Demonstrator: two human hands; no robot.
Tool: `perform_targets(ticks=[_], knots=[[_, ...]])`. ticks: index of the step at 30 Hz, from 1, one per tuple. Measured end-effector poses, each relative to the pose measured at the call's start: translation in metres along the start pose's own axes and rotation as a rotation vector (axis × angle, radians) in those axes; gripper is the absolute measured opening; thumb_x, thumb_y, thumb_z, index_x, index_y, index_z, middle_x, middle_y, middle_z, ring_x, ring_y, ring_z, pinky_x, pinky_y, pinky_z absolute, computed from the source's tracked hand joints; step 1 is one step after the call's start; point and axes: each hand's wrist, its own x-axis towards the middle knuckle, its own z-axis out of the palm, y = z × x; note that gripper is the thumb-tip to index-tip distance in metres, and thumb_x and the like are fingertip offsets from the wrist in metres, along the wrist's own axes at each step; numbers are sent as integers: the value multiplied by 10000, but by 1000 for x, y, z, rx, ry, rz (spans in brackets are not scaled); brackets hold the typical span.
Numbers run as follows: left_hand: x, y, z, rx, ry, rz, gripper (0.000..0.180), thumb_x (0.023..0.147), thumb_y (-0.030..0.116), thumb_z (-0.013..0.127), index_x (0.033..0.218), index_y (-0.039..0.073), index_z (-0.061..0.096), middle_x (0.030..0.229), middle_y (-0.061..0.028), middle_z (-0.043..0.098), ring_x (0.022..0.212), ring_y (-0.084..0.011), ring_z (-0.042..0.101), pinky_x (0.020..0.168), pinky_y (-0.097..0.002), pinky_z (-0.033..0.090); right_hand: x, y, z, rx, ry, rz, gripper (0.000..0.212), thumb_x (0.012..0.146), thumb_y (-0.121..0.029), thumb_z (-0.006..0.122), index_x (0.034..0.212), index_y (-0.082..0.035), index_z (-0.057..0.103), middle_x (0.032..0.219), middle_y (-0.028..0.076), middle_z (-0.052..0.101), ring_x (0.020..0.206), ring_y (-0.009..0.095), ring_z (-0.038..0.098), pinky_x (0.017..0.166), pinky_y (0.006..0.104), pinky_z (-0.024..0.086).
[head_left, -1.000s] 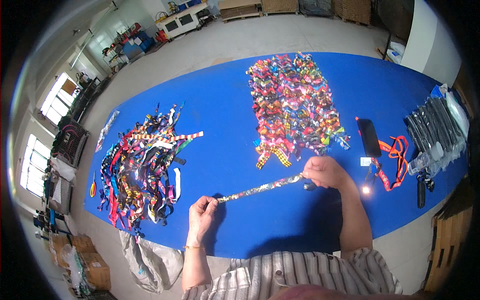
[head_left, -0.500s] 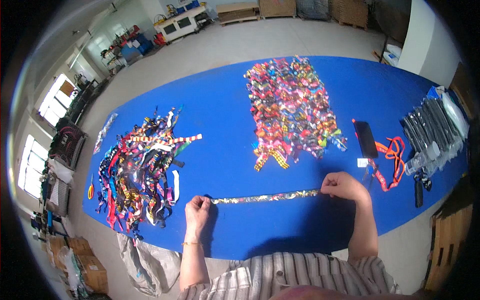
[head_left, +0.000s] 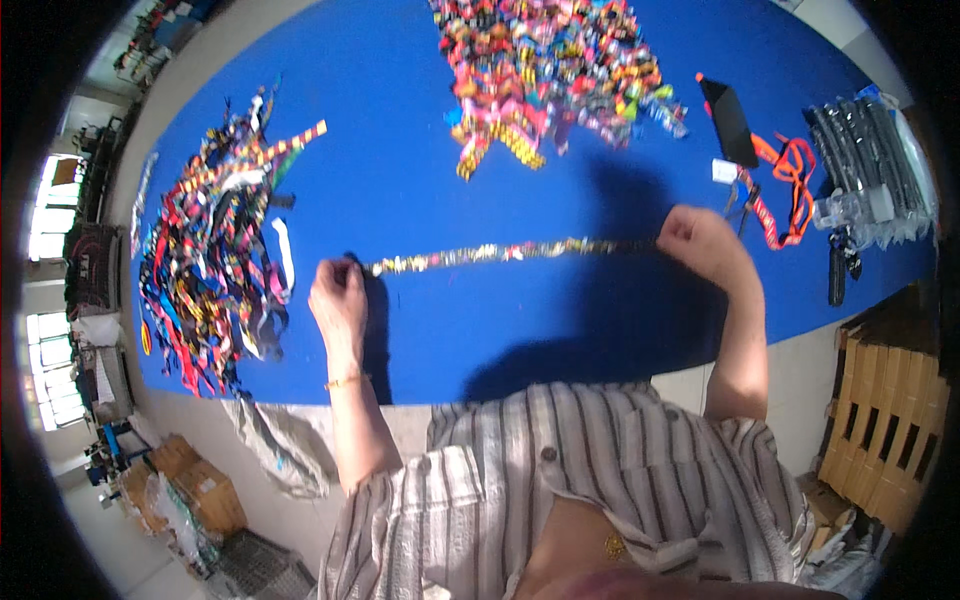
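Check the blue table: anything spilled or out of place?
No spill shows. Only the loose heap of multicoloured fabric strips at left looks messy, ends jutting every way, unlike the neat block of multicoloured fabric pieces farther right. The narrow patterned strip between left hand and right hand looks straight.

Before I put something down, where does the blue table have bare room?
Bare table shows between the ribbon heap and the ribbon rows, and, partly shadowed, between the shirt and the strip stretched from left hand to right hand. The right side is crowded: phone, red-orange lanyard, wrapped bundle.
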Motion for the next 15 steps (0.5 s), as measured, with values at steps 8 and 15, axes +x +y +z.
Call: perform_targets(ticks=[8,15], knots=[[-10,-1,1,14,26,-48,192,849,87,654,988,-1,554,839,-173,677,793,-285,681,731,-365,518,-9,-6,-1,-49,77,123,140,767,-84,708,856,-10,630,711,97,645,653,176,608,607,326,468],[-20,4,-6,52,10,-36,153,849,76,645,947,4,552,807,-159,667,750,-246,665,705,-353,511,-15,-14,3,-59,154,187,149,785,-78,714,871,-4,617,720,104,640,674,183,607,628,333,464]])
